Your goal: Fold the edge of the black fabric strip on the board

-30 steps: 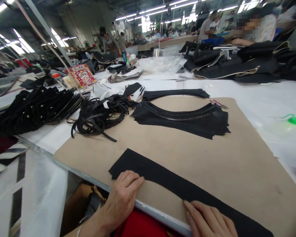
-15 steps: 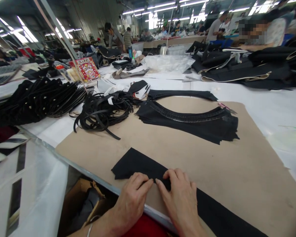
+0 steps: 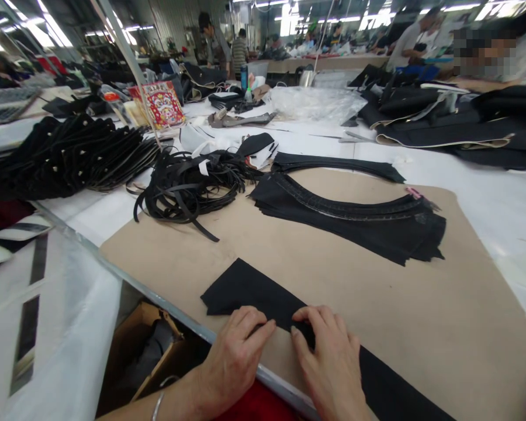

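A long curved black fabric piece point(image 3: 245, 286) lies along the near edge of a brown paper sheet point(image 3: 398, 304). My left hand point(image 3: 234, 359) rests on the fabric's near edge with its fingers stretched out and lying flat, holding nothing. My right hand point(image 3: 331, 362) sits right beside it, its fingers bent and its fingertips and thumb pinching the fabric's near edge. The two hands almost touch. The fabric's right part runs on under my right hand.
A stack of curved black pieces point(image 3: 346, 216) lies further back on the sheet. A tangle of black straps point(image 3: 184, 187) and a pile of black strips point(image 3: 61, 158) lie at the left. A cardboard box point(image 3: 153, 351) sits below the table's metal edge. Other people work at far tables.
My right hand slid left along the fabric from its right part until it came beside my left hand, then bent its fingers. The view shifted slightly.
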Demonstrator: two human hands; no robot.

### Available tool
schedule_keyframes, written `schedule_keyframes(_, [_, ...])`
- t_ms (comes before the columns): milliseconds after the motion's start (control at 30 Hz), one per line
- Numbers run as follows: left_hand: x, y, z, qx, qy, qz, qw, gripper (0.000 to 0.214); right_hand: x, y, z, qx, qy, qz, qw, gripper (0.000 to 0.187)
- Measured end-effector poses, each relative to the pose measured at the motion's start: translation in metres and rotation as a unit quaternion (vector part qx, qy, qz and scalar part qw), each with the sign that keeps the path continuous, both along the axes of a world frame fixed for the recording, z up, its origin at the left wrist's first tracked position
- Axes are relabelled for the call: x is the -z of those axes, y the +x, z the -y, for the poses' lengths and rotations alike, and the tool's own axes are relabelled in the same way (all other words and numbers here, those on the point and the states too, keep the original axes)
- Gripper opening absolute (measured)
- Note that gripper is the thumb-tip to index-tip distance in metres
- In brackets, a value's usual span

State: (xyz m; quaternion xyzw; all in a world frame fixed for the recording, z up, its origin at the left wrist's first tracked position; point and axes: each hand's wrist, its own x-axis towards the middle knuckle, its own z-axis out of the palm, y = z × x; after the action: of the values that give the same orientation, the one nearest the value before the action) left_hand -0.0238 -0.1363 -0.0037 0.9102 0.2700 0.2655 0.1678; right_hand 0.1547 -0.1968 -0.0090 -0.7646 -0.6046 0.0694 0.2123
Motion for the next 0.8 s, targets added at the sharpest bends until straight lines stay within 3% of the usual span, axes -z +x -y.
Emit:
schedule_keyframes(67, [-0.001, 0.000, -0.001, -0.002, 0.005, 0.003, 1.000, 0.033, 0.001, 0.001, 0.000, -0.002, -0.001, -0.009, 1.000, 0.020])
schedule_keyframes(167, [-0.001, 0.000, -0.001, -0.002, 0.007, 0.005, 1.000, 0.032, 0.000, -0.004, -0.002, 0.031, 0.007, 0.002, 0.999, 0.009])
schedule_keyframes(233, [-0.001, -0.001, -0.001, -0.001, 0.002, 0.005, 1.000, 0.031, 0.000, -0.007, -0.002, 0.051, 0.011, 0.008, 0.999, 0.015])
schedule_keyframes(333, [0.000, -0.002, -0.001, -0.003, -0.008, 0.003, 1.000, 0.031, 0.001, -0.005, 0.000, 0.027, 0.006, -0.014, 1.000, 0.012])
schedule_keyframes(467, [-0.001, -0.002, 0.000, -0.003, 0.001, 0.016, 1.000, 0.030, 0.002, -0.002, 0.003, 0.005, 0.001, -0.041, 0.999, 0.027])
schedule_keyframes(600, [-0.002, 0.000, 0.000, -0.007, 0.012, 0.021, 1.000, 0.029, 0.000, -0.008, 0.001, 0.043, 0.003, -0.022, 0.999, 0.013])
schedule_keyframes(800, [-0.001, -0.034, -0.011, -0.007, 0.060, -0.028, 0.998, 0.034, 0.004, -0.008, 0.007, 0.016, 0.031, 0.005, 0.999, 0.020])
